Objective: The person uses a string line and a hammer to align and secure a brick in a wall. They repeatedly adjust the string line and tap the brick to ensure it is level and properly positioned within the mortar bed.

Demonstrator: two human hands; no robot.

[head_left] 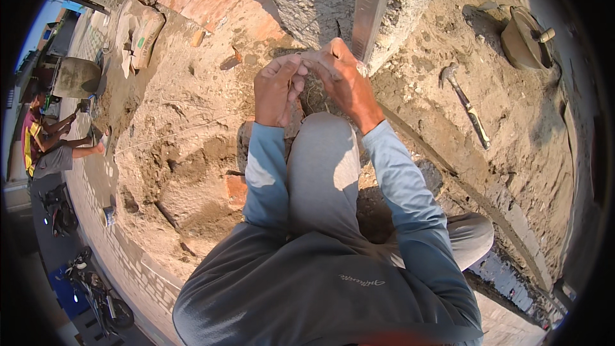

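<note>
Evidently the left hand [274, 93] and right hand [349, 86] meet with fingers drawn together; whether that grip clamps anything small, I cannot tell. A sideways knock from the right hand could, I judge, shift the metal straightedge [373, 9], which stands just beside it, in front of the rough mortar column [307, 0]. Well apart, farther right, lie a claw hammer [467, 104] and a bucket [516, 46].

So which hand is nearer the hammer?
Right. The right hand is to the left of the hammer, apart from it; the left hand is farther left, beyond the right one.
</note>
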